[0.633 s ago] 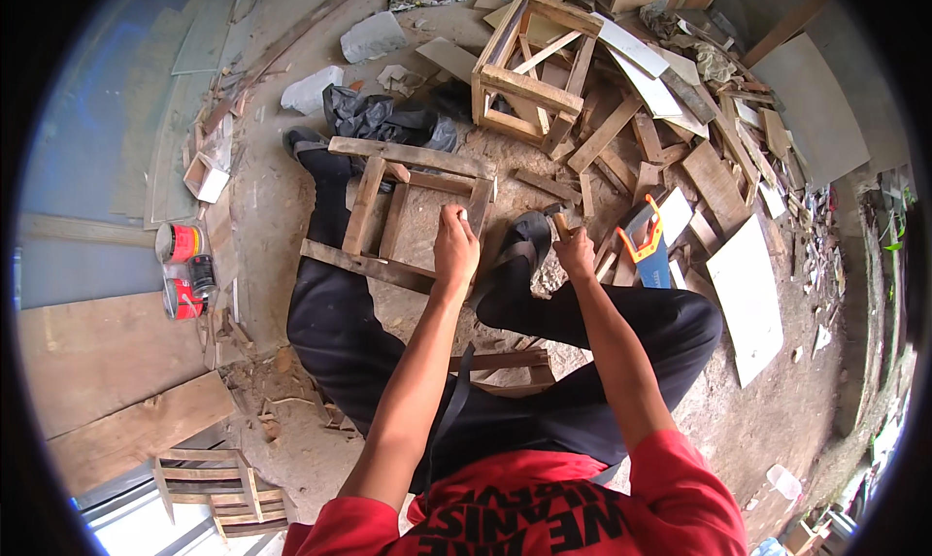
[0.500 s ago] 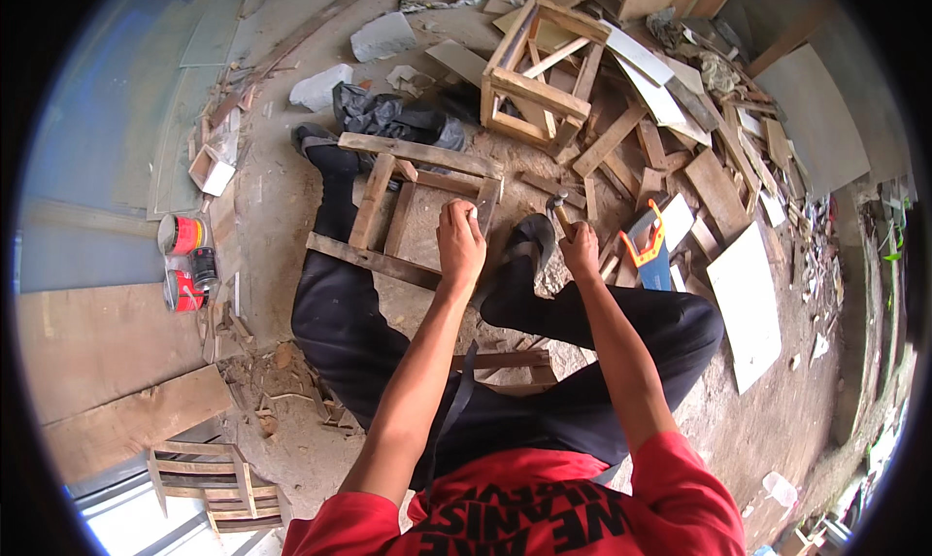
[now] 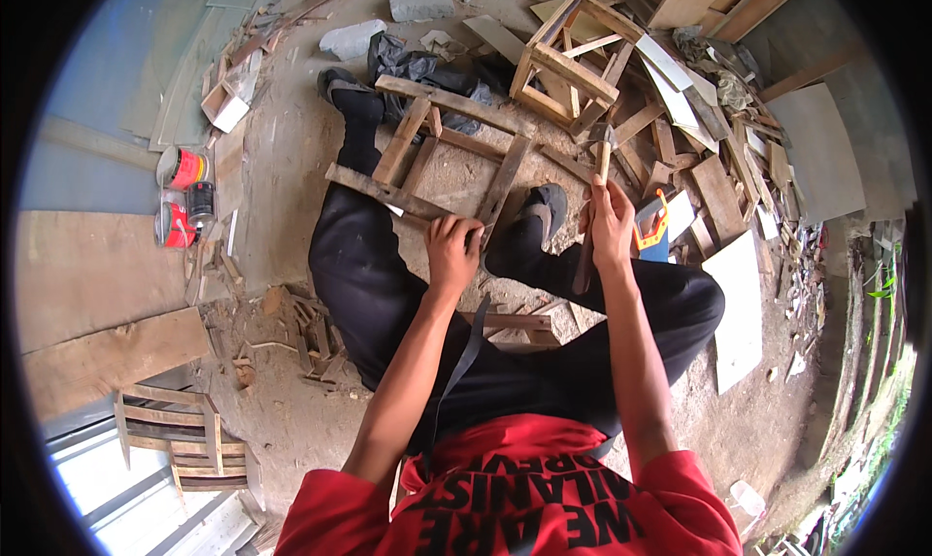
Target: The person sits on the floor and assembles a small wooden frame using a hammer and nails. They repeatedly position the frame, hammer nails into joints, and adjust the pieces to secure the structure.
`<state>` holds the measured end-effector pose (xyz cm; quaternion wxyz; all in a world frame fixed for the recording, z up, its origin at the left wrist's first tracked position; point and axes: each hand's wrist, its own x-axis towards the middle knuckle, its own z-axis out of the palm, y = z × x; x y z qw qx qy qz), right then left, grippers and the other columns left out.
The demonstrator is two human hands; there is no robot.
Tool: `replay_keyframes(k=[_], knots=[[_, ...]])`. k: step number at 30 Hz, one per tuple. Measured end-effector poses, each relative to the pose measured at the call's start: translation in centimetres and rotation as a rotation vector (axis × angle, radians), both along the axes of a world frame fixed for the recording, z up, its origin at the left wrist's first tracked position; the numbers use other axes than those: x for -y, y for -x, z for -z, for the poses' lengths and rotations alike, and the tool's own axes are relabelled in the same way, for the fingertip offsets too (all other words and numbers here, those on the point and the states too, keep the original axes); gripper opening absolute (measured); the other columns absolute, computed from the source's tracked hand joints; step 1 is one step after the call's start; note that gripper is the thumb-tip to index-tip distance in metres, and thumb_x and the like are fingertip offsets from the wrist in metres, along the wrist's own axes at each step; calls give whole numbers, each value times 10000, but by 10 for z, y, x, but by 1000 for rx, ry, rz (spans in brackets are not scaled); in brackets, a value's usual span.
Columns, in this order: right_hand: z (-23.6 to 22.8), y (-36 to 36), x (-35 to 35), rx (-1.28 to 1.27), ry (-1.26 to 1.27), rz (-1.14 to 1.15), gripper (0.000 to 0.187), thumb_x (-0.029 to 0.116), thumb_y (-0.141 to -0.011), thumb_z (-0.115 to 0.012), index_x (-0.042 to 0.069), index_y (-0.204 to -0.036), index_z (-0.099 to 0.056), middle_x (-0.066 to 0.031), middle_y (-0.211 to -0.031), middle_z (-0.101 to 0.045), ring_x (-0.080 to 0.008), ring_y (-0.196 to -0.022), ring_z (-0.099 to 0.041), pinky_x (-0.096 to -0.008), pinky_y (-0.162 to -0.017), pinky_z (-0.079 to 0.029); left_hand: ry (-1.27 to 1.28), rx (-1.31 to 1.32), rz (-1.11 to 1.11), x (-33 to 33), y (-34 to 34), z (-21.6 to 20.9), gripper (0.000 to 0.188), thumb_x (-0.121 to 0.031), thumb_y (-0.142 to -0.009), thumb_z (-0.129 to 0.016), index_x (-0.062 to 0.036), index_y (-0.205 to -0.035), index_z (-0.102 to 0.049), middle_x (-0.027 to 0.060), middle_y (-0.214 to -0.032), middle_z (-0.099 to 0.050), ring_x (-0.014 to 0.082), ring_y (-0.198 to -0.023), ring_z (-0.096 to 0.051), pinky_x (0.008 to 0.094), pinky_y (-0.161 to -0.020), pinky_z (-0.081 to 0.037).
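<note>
A small wooden frame of nailed slats lies across my left shin and foot in front of me. My left hand is closed at its near right corner, with the fingers curled over the end of the near rail. Whether a small piece is also between those fingers is hidden. My right hand grips a hammer around its handle. The hammer head points away from me, and the dark end of the handle shows below the hand.
A second wooden frame stands ahead among scrap boards. An orange-handled saw lies beyond my right knee, near a white panel. Red cans sit at the left. A black plastic bag and pale blocks lie at the far side.
My left hand has come back from the frame's right rail to its near corner. The hammer has swung from leaning left to nearly straight ahead. The whole view has shifted slightly.
</note>
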<state>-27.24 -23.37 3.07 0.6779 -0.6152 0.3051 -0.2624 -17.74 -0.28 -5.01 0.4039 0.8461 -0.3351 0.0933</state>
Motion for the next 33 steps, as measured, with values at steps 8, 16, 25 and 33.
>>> replay_keyframes(k=[8,16,25,33], knots=[[20,71,-105,-121,-235,-44,320,303,-1018,-590,70,-810,-521,21,-603,-455,-71,-401,-420,-244,-368,-332,30,149,-40,15,-9,13,91,-204,-937,-613,-128,-985,-602,59,-1029,-590,284,-1026,-538,470,-939,-351],[-19,78,-141,-98,-204,-23,273,275,-1009,-607,14,-939,-563,23,-605,-482,-71,-396,-439,-245,-364,-347,156,114,-6,49,-34,29,104,-201,-929,-611,-131,-1002,-588,37,-1014,-610,274,-1050,-544,460,-946,-310],[-2,76,-136,-119,-214,-32,327,366,-1047,-537,40,-1024,-553,11,-694,-484,-57,-422,-429,-233,-396,-348,178,5,65,68,-41,28,100,-159,-911,-668,-110,-993,-637,69,-1031,-598,306,-1034,-560,472,-911,-393],[25,59,-117,-204,-407,-39,376,393,-1047,-528,18,-1079,-535,20,-645,-453,-72,-425,-407,-248,-389,-347,152,-56,156,46,-39,11,118,-149,-877,-737,-49,-940,-722,81,-971,-603,293,-981,-582,429,-875,-463]])
